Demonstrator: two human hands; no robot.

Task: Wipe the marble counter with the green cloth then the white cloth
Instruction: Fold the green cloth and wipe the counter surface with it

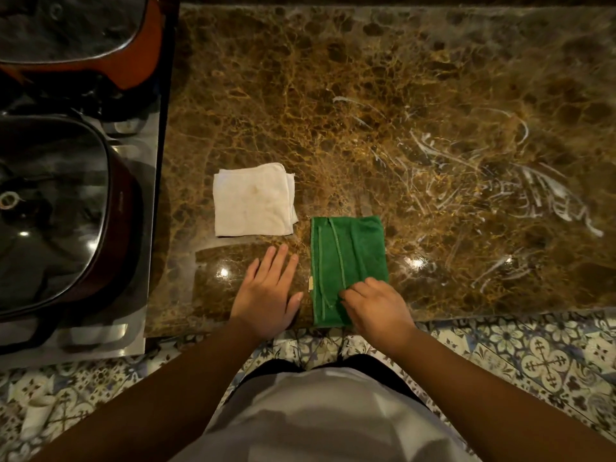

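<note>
- Step in hand, as I judge it: taking up the green cloth for the first wipe. No wiping stroke is evident yet.
- My right hand rests on the near right corner of the green cloth, fingers curled onto the fabric. Whether they have pinched it or merely press on it, I cannot tell.
- My left hand lies flat on the marble counter, fingers spread and holding nothing, just left of the green cloth.
- Green cloth: folded, lying flat at the near edge of the counter.
- White cloth: folded, lying untouched beyond my left hand, close to the green cloth's far left corner.
- White streaky residue marks the counter's right portion, well apart from both cloths.
- Next move calls for gathering the green cloth firmly, then carrying it right to the streaks with flat, even pressure.
- White cloth waits for the second pass.
</note>
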